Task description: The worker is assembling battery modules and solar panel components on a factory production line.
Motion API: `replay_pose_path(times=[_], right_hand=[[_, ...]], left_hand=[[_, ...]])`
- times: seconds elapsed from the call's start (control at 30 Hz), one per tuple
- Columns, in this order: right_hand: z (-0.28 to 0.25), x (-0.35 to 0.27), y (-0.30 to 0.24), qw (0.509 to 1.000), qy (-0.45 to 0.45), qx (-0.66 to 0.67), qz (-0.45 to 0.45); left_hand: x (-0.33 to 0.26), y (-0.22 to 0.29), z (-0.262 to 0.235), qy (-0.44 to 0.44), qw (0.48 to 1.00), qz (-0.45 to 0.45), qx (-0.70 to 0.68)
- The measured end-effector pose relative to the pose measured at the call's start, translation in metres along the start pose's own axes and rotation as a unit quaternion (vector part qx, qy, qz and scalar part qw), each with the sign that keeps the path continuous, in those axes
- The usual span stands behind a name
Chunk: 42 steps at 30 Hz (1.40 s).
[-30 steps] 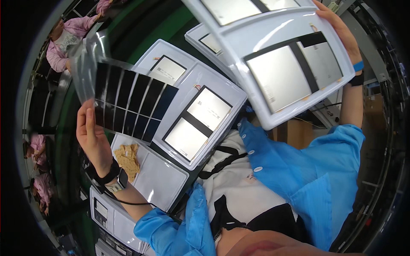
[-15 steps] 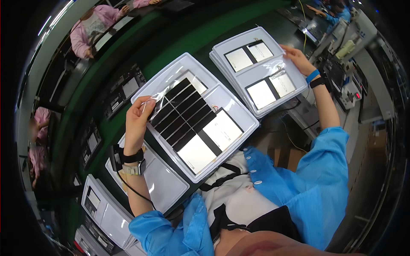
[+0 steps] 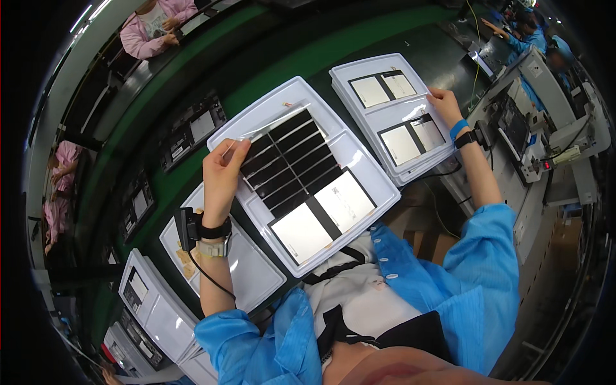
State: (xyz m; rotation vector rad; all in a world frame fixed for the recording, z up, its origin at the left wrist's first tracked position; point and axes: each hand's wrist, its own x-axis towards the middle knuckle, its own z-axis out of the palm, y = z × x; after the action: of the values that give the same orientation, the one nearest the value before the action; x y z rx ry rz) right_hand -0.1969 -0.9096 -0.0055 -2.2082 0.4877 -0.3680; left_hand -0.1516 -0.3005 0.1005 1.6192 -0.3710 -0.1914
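My left hand (image 3: 224, 170) pinches the edge of a clear film sheet with black strips (image 3: 292, 160). The sheet lies over the upper part of a white plastic tray (image 3: 380, 191) in front of me, hiding much of what is beneath. Uncovered in the tray's near half is a flat white battery pack (image 3: 300, 233) with a black band across its middle. My right hand (image 3: 445, 108) is closed at the right rim of the top tray in a second stack (image 3: 367, 119). Two similar battery packs (image 3: 384, 88) lie in that top tray.
At lower left are another white tray (image 3: 250, 269) with tan pieces in it and a tray stack (image 3: 160, 314). Dark device housings (image 3: 189, 131) line the green bench (image 3: 256, 70). A person in pink (image 3: 151, 32) sits across. Equipment (image 3: 513, 131) stands at right.
My view has shifted slightly. The fingers of my right hand have drawn in at the tray's rim. My left hand still holds the film sheet, which has shifted a little over the tray.
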Motion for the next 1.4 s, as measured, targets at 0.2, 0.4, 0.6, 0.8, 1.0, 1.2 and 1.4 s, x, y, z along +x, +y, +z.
replay_pose_path(times=[0.2,0.4,0.6,0.8,1.0,1.2,1.4], right_hand=[[-0.029,-0.007,0.021,0.999,-0.034,0.007,0.008],[-0.012,-0.018,-0.009,0.969,0.060,-0.207,-0.117],[0.053,-0.147,-0.312,0.913,-0.162,0.169,-0.334],[0.086,-0.178,-0.343,0.912,-0.250,0.219,-0.240],[0.090,-0.188,-0.343,0.923,-0.287,0.142,-0.213],[0.106,-0.162,-0.326,0.912,-0.257,0.187,-0.259],[0.108,-0.140,-0.316,0.902,-0.275,0.119,-0.311]], left_hand=[[-0.012,0.011,-0.003,0.032,0.999,-0.001,0.001],[-0.011,0.007,-0.010,0.026,0.999,0.042,0.011],[-0.018,0.032,0.016,0.069,0.990,0.120,0.035],[-0.034,0.043,-0.010,0.063,0.986,0.043,0.145],[-0.045,0.096,0.022,-0.103,0.873,0.247,0.408],[-0.033,0.061,0.041,-0.100,0.929,0.146,0.323],[-0.019,0.051,0.049,-0.116,0.929,0.116,0.331]])
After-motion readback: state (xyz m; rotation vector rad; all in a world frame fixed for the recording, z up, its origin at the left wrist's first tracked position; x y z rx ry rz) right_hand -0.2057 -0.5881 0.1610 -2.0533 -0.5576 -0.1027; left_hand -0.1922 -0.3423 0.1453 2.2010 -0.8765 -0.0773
